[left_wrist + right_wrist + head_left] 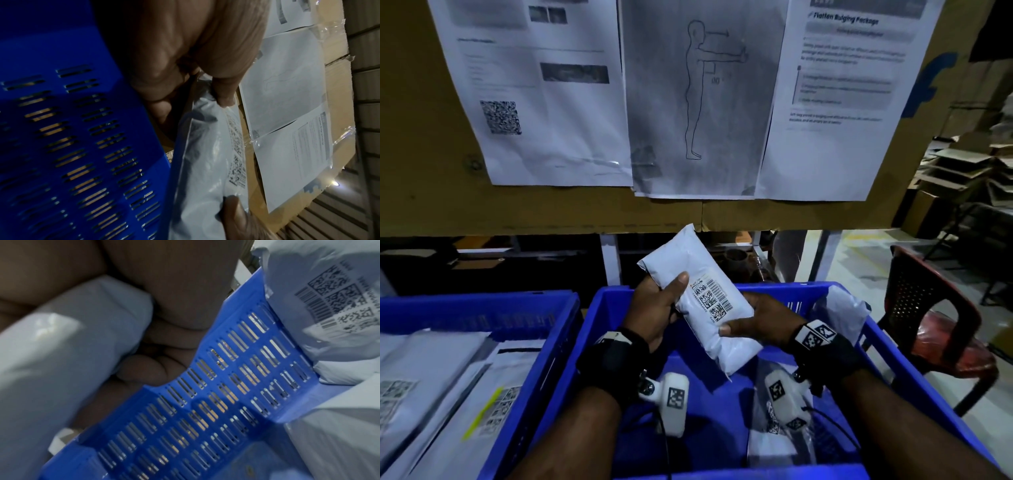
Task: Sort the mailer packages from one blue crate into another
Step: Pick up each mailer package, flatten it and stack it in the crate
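I hold a white mailer package (702, 298) with a barcode label facing up, lifted above the right blue crate (893, 359). My left hand (657, 308) grips its left edge, thumb on top. My right hand (760, 322) grips its lower right side, thumb pressed on the front. In the left wrist view the mailer (205, 162) hangs beside the crate's slotted wall (72, 146). The right wrist view shows the mailer (61, 353) in my fingers. Another mailer (839, 308) leans in the crate's far right corner. The left blue crate (544, 342) holds several flat mailers (448, 394).
A cardboard board (421, 137) with taped instruction sheets (702, 96) hangs just beyond the crates. A red plastic chair (935, 325) stands to the right. One more mailer (774, 438) lies on the right crate's floor under my right wrist.
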Demonstrator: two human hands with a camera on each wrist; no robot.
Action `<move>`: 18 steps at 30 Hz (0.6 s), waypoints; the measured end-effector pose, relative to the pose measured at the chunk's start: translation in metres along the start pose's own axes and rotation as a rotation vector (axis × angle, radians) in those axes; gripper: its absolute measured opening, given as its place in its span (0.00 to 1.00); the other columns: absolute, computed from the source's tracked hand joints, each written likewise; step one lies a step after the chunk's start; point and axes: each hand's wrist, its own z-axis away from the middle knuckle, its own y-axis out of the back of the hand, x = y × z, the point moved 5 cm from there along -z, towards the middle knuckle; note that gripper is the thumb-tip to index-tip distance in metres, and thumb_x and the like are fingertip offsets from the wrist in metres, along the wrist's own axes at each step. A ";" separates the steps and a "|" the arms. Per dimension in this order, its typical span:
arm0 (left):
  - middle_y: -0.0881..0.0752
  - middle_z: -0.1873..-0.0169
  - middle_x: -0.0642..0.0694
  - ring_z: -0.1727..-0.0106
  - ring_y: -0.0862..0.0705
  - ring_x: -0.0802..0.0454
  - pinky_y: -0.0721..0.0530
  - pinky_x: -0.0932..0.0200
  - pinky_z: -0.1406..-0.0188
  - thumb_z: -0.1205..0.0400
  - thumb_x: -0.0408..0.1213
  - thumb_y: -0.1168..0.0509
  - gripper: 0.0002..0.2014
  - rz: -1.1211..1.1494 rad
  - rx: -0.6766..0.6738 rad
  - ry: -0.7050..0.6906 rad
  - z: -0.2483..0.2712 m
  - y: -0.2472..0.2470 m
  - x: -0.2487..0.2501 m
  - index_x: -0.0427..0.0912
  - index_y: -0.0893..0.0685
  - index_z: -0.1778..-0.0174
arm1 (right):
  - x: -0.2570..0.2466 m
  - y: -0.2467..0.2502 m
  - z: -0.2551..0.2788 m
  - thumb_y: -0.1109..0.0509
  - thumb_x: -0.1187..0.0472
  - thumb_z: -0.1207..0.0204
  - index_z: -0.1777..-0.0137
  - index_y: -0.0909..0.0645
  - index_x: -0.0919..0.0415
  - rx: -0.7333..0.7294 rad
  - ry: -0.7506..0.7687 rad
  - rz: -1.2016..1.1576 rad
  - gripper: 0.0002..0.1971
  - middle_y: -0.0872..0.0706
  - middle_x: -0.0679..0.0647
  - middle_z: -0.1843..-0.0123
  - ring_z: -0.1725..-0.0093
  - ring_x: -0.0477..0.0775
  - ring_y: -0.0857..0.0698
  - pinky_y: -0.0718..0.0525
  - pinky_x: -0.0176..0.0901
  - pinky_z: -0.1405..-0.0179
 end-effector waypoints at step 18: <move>0.09 0.48 0.35 0.51 0.10 0.38 0.14 0.55 0.69 0.21 0.29 0.30 0.14 0.077 0.147 -0.061 0.001 0.014 0.013 0.33 0.16 0.39 | 0.010 0.031 -0.012 0.12 0.40 0.55 0.47 0.14 0.56 0.255 0.025 -0.054 0.35 0.07 0.55 0.52 0.50 0.60 0.09 0.14 0.67 0.43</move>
